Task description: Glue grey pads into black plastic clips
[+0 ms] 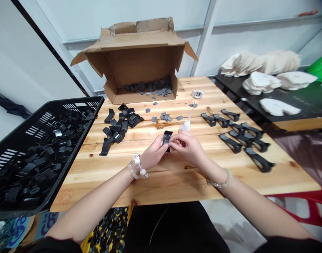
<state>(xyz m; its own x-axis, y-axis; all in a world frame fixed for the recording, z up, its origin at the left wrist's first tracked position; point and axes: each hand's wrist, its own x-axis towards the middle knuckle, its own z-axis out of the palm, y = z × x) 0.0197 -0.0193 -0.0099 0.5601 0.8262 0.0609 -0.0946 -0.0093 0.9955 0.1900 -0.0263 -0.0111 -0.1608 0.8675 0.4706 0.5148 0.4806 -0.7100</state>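
Observation:
My left hand [156,151] is closed around a curved black plastic piece [167,135], holding it upright over the table. The thumb and forefinger of my right hand [188,146] pinch together against the face of that piece, where a small grey pad [166,142] partly shows. A white squeeze bottle [185,125] with a long thin nozzle sticks up from behind my right hand, apparently tucked in its curled fingers. Loose grey pads [165,116] lie on the table beyond my hands. To the left is a heap of black plastic pieces [120,126].
Several black pieces with grey pads [230,142] lie at the right. An open cardboard box [142,42] of grey pads stands at the back, near a roll of tape [197,93]. A black crate [55,175] full of black pieces flanks the wooden table [161,189].

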